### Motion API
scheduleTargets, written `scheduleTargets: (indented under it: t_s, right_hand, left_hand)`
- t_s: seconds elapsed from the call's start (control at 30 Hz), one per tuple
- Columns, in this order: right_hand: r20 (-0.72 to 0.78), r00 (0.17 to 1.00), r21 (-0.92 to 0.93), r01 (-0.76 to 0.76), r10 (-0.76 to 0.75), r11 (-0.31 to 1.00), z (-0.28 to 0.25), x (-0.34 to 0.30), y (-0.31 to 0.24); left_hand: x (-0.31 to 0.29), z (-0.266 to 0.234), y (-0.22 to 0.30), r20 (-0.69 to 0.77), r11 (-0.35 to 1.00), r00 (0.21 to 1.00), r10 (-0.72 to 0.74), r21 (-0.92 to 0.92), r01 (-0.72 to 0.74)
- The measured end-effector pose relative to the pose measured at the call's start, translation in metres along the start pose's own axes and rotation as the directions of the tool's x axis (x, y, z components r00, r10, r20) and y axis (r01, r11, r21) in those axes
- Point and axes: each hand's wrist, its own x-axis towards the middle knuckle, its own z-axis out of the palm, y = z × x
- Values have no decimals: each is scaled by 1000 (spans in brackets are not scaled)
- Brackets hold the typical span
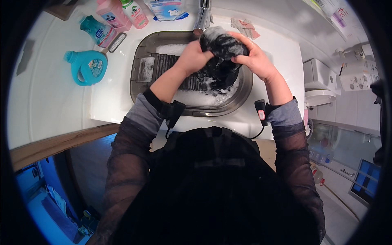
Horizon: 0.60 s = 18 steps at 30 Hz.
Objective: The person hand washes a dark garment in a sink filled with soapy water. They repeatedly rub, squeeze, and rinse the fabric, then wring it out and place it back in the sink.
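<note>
A wet black cloth point(223, 72), streaked with white lather, is bunched up between my hands over the right part of a dark see-through wash basin point(135, 69). My left hand point(192, 58) grips its left side, fingers mostly hidden by the fabric. On the other side my right hand point(258, 60) is closed on the upper right of the bundle, thumb in front. The lower end of the cloth hangs down to white suds point(192, 98) in the basin. A ribbed washboard point(166, 67) shows on the basin's left, partly behind my left forearm.
A chrome faucet point(202, 18) stands just behind the cloth. Left are a teal jug point(87, 67), a teal-and-pink bottle point(98, 32), a scrub brush point(117, 42) and pink bottles point(112, 16). A detergent pouch point(168, 9) and a crumpled rag point(246, 28) lie along the back.
</note>
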Motion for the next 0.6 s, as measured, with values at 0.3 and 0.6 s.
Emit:
scheduleTargets:
  t_s: [0.3, 0.6]
  right_hand:
    - [-166, 957, -432, 145, -237, 890, 36, 4, 16]
    - [-393, 920, 251, 114, -7, 961, 35, 10, -29]
  left_hand:
    - [0, -15, 65, -126, 997, 992, 27, 81, -17]
    - [-32, -9, 28, -52, 1000, 999, -5, 26, 6]
